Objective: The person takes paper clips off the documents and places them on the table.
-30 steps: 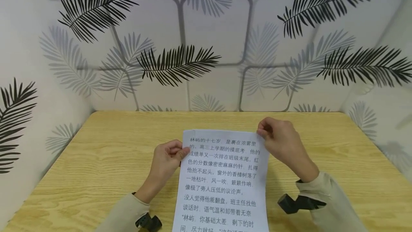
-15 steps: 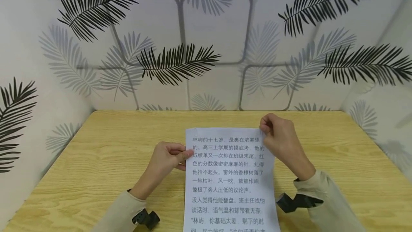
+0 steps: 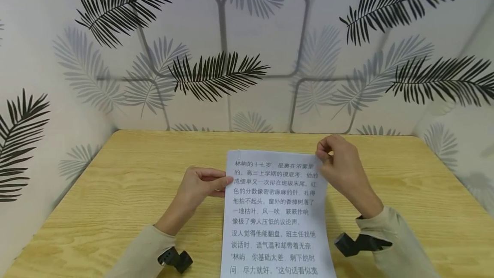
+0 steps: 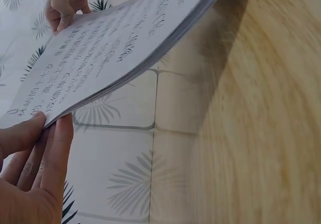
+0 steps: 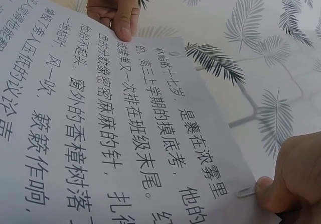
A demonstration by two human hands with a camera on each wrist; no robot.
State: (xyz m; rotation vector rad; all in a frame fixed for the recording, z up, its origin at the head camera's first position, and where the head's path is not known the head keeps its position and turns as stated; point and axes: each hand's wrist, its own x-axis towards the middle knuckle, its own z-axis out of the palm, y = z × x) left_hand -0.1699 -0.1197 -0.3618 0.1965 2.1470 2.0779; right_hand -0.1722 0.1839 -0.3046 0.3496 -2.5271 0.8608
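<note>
A thin stack of printed sheets (image 3: pixel 275 209) is held lifted above the wooden table (image 3: pixel 115 192), in the lower middle of the head frame. Its left edge is pinched between thumb and fingers of the left hand (image 3: pixel 200 185); the upper right corner is pinched by the curled fingertips of the right hand (image 3: pixel 339 166), where a small metal paper clip (image 5: pixel 246 191) is seen at the lower right of the right wrist frame. A slip could be expected: the clip sits only on the very corner, so it might be dragged off or the corner creased if pulled sideways, and loose sheets might fan apart at the unclipped edge. The paper is white, smooth, flexible, gently bowed, printed with black characters. The table shows pale grain; the wall (image 3: pixel 262 33) behind carries a matte leaf pattern
</note>
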